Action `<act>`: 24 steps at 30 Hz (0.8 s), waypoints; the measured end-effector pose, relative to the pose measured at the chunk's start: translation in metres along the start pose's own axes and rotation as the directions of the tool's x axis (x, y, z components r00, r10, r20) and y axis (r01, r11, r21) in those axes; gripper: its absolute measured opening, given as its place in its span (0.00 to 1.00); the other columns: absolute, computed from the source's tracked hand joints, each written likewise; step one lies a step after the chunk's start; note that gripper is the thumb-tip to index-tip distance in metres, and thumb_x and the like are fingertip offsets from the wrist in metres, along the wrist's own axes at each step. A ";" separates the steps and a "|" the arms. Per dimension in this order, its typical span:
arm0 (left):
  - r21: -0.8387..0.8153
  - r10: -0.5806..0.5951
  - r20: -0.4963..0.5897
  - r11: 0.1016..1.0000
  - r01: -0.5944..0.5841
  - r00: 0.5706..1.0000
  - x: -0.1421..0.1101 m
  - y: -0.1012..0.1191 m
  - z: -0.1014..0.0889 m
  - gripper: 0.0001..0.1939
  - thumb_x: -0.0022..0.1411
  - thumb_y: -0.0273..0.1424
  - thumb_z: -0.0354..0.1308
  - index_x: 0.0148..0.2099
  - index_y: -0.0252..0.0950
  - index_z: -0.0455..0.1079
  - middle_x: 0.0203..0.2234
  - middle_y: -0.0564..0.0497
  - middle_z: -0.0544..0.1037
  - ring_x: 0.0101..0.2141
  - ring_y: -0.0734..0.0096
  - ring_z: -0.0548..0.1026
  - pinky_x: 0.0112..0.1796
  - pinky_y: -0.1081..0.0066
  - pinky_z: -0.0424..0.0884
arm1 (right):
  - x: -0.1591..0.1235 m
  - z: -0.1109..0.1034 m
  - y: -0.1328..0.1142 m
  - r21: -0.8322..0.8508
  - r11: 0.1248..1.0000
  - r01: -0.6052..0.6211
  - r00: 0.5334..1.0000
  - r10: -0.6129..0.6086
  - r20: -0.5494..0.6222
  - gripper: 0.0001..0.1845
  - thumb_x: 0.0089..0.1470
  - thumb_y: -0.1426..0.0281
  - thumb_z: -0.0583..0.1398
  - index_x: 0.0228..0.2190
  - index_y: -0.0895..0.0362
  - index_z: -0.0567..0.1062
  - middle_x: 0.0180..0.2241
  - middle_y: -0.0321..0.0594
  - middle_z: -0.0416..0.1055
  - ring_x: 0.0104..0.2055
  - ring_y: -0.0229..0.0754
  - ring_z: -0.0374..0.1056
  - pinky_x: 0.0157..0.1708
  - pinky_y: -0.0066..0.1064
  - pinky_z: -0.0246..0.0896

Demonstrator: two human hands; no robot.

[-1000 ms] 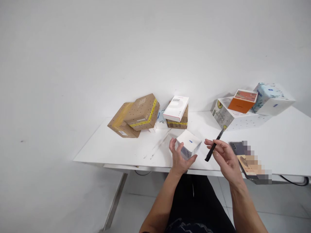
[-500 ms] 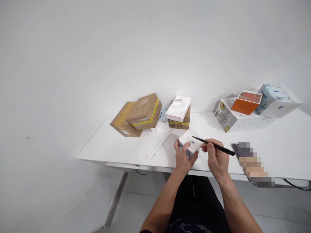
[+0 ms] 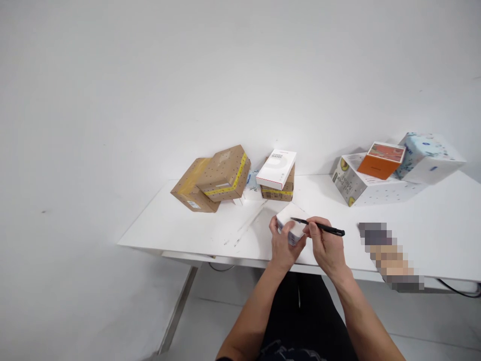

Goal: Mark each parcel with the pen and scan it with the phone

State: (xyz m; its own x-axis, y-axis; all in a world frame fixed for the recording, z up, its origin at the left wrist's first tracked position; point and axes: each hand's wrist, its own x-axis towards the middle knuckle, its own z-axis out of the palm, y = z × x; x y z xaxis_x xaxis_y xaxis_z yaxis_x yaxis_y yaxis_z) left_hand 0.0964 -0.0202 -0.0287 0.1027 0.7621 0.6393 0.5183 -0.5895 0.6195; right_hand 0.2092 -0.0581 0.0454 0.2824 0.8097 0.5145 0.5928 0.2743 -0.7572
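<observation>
Two hands engaged: left hand (image 3: pixel 283 248) clasping small white box (image 3: pixel 287 212) near front of table (image 3: pixel 210 230); right hand (image 3: pixel 327 249) pinching black pen-like tool (image 3: pixel 327 228), tip at box top. Top looks closed, work seemingly unfinished; marks indiscernible. Behind: power bank box (image 3: pixel 277 168) atop yellow-taped carton (image 3: pixel 277 194).

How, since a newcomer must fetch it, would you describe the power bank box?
On the table, look past the left hand toward the wall. The power bank box lies atop a brown carton; unlike its neighbours, it's slim and white with "POWER BANK" printed on top.
</observation>
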 end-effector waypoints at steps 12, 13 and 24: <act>-0.038 0.025 0.010 0.999 -0.025 1.000 0.000 -0.003 0.000 0.27 0.53 0.34 0.65 0.53 0.39 0.59 0.55 0.38 0.53 0.52 0.54 0.68 0.44 0.57 0.73 | 0.000 -0.003 0.006 0.102 0.995 -0.016 1.000 0.018 -0.020 0.09 0.63 0.65 0.51 0.39 0.55 0.68 0.25 0.35 0.73 0.26 0.36 0.69 0.28 0.29 0.66; -0.036 0.030 0.008 0.999 -0.030 1.000 0.000 -0.004 0.001 0.27 0.53 0.34 0.65 0.53 0.39 0.59 0.55 0.38 0.53 0.52 0.53 0.68 0.44 0.57 0.73 | -0.002 -0.004 0.008 0.132 0.991 -0.015 0.997 0.024 -0.068 0.09 0.63 0.66 0.52 0.39 0.55 0.69 0.26 0.35 0.73 0.26 0.36 0.69 0.29 0.29 0.66; -0.022 0.154 -0.083 0.988 -0.156 0.985 -0.014 -0.025 0.017 0.44 0.54 0.34 0.63 0.66 0.39 0.43 0.59 0.33 0.49 0.60 0.45 0.58 0.50 0.47 0.68 | -0.020 -0.014 0.092 -0.615 0.787 0.045 0.991 0.042 0.127 0.21 0.54 0.79 0.51 0.48 0.57 0.73 0.46 0.49 0.73 0.47 0.54 0.64 0.42 0.46 0.64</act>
State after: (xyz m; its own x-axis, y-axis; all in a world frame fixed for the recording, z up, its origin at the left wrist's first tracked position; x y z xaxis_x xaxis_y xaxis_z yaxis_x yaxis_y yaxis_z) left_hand 0.0962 -0.0115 -0.0608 0.1104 0.6378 0.7623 0.4774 -0.7067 0.5221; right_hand 0.2687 -0.0563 -0.0293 0.2089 0.8798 0.4270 0.9433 -0.0662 -0.3252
